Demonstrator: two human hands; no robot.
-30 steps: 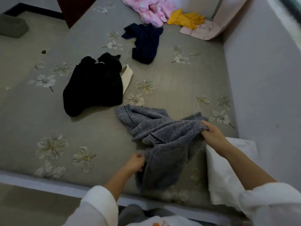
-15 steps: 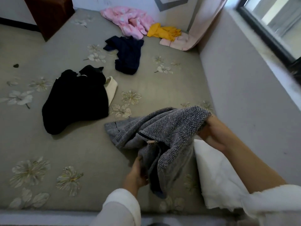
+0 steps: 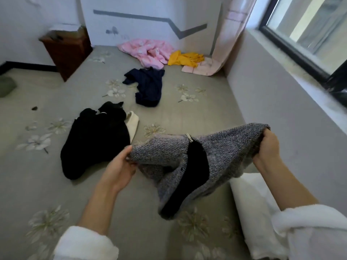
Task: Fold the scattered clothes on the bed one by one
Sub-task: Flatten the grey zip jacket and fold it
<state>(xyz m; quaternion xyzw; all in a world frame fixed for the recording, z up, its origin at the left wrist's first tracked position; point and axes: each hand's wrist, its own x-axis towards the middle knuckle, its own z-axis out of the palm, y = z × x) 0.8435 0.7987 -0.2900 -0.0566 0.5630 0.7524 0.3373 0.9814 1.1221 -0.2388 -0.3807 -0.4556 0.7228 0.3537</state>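
Note:
A grey knitted garment (image 3: 221,151) with a zip and dark lining hangs in the air above the bed (image 3: 178,113), stretched between both hands. My left hand (image 3: 120,166) grips its left edge; my right hand (image 3: 266,145) grips its right corner, a little higher. Its lower part droops toward the sheet. Other clothes lie on the floral grey sheet: a black garment (image 3: 93,141) over a cream piece (image 3: 132,124) at the left, a navy one (image 3: 148,87) further back, a pink one (image 3: 148,51) and a yellow one (image 3: 185,58) by the far wall.
A white pillow (image 3: 251,207) lies at the near right under my right arm. A grey wall with a window sill (image 3: 300,76) runs along the right side. A brown wooden cabinet (image 3: 65,47) stands at the far left, and a pink curtain (image 3: 225,44) hangs in the far corner.
The grey garment has been lifted off the sheet and spread wider. My left hand moved from its lower hem up to the left edge; my right hand rose and moved right.

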